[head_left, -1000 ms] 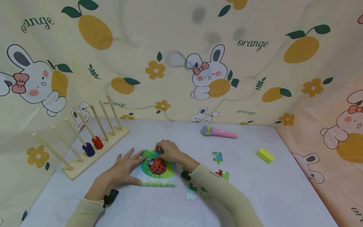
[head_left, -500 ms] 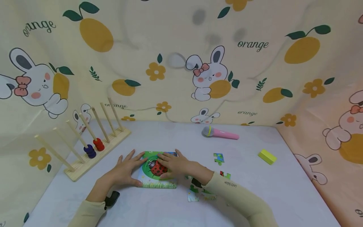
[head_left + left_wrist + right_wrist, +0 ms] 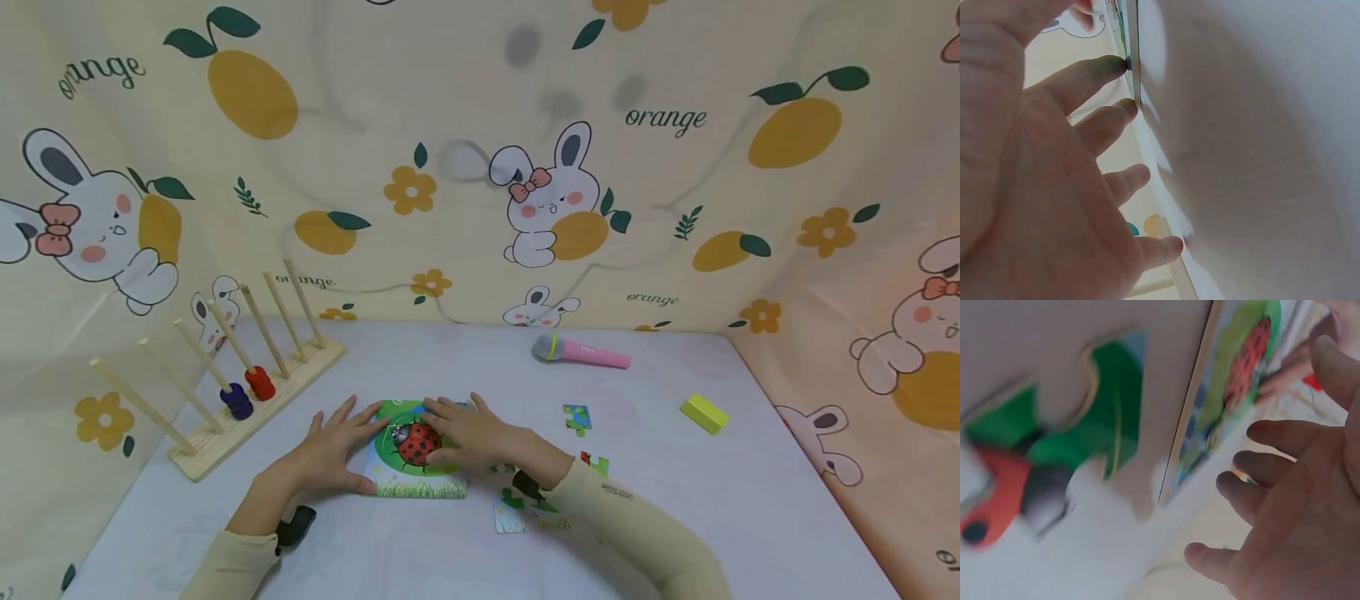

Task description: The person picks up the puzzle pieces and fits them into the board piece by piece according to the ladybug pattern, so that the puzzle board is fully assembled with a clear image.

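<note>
A square ladybug puzzle board (image 3: 416, 487) lies on the white table between my hands. My left hand (image 3: 328, 458) has its fingers spread along the board's left side; in the left wrist view, fingertips (image 3: 1116, 65) touch the board's edge. Over the board's right part my right hand (image 3: 480, 437) lies with straight fingers, covering its upper right corner. The right wrist view shows the fingers apart and holding nothing. Loose puzzle pieces lie right of the board: a blue-green piece (image 3: 577, 418), a red-green piece (image 3: 599, 465) and a pale piece (image 3: 510, 518). A green leaf piece (image 3: 1119, 400) shows close up.
A wooden peg rack (image 3: 262, 408) with blue rings (image 3: 236, 402) and red rings (image 3: 259, 383) stands at the left. Toward the back lies a pink toy microphone (image 3: 588, 353). A yellow block (image 3: 705, 413) sits at the right. A printed cloth (image 3: 465, 242) hangs behind the table.
My right hand has gone from curled fingers at the board's top to straight fingers spread over its right part, shifting slightly right. My left hand stays at the left edge.
</note>
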A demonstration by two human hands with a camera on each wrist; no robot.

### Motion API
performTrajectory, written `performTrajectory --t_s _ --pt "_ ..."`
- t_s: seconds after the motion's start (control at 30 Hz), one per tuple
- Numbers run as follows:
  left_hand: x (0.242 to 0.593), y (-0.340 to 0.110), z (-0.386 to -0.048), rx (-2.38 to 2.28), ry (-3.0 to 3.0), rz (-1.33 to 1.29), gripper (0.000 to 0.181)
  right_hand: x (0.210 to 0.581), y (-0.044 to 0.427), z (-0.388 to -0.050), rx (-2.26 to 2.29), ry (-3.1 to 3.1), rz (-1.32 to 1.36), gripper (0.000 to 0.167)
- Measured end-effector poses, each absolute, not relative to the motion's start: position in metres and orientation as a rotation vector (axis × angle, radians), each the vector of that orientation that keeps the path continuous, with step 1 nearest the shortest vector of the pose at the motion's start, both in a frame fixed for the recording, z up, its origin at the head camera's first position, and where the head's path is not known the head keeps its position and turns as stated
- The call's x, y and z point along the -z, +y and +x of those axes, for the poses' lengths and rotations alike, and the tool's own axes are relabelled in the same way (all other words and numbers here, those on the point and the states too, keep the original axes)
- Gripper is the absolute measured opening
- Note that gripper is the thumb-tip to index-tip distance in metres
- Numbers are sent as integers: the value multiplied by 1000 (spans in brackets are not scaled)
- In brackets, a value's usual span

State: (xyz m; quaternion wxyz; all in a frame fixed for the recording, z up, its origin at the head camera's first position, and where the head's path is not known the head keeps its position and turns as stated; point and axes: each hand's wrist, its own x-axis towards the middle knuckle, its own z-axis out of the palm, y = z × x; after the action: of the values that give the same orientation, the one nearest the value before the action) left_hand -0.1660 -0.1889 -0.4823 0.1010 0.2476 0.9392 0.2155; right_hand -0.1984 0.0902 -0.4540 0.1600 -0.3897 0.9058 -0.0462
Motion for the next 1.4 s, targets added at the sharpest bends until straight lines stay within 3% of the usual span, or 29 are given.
performTrajectory --t_s 0.3,0.5,0.73,1.0,1.4 --pt "480 -186 -165 -642 2778 732 104 436 168 -215 560 2669 -1028 49" --pt "477 -187 -165 -652 2771 729 103 440 229 -218 900 2582 -795 48" --pt "479 -187 -164 -640 2778 733 104 453 277 -214 945 2650 -706 45" --pt "482 -188 -164 -653 2779 730 103 462 302 -210 1020 2701 -631 45" --pt "483 -187 -165 -655 2777 715 104 471 300 -212 986 2778 -636 46"
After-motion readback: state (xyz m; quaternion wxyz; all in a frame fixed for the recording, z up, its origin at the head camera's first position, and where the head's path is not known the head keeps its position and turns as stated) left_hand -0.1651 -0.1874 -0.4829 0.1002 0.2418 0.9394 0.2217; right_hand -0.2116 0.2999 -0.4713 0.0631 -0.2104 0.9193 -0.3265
